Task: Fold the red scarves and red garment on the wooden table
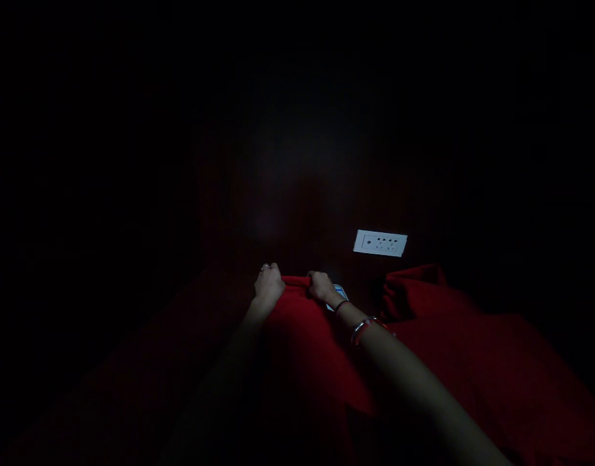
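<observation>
A red cloth (304,336) is stretched between my two hands and hangs down toward me. My left hand (269,283) is closed on its upper left edge, and a ring shows on one finger. On the upper right edge my right hand (321,287) grips the same cloth, its fingers folded over the hem. Bangles (363,329) and a dark band circle my right wrist and forearm. Partly hidden behind that wrist is a small object with a pale, lit-looking face (340,292); its kind is unclear.
A white socket panel (379,243) is set in the dark surface ahead, right of my hands. More red fabric (472,349) spreads to the right, with a folded heap (414,291) below the panel. Deep darkness hides most of the surroundings.
</observation>
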{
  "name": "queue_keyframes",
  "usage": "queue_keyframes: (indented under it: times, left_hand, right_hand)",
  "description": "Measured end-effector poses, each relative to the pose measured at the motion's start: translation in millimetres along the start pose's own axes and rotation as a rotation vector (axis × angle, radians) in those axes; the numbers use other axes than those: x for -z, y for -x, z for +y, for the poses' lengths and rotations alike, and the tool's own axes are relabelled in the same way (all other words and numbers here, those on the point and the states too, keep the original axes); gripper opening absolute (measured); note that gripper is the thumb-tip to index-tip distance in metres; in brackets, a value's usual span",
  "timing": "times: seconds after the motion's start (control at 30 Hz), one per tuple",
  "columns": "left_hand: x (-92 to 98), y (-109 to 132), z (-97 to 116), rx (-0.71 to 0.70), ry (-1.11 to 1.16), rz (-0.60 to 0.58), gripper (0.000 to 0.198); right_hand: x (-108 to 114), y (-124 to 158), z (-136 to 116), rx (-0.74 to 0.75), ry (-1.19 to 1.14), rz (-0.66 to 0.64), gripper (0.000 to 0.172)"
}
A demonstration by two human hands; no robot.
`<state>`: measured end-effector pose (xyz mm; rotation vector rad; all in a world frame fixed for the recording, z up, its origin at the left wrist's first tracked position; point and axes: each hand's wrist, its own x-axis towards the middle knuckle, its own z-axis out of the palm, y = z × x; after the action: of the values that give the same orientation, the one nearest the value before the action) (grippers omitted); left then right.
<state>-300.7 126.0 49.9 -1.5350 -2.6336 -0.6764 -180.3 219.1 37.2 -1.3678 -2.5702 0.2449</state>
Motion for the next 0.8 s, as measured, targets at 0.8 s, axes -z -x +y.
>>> queue_keyframes:
  times: [0.8]
  left_hand:
    - [-1.4, -0.5, -2.2, -0.024, -0.037, 0.005, 0.028]
  right_hand:
    - [-6.3, -7.7, 5.6, -0.057, -0.21, 0.021, 0.052]
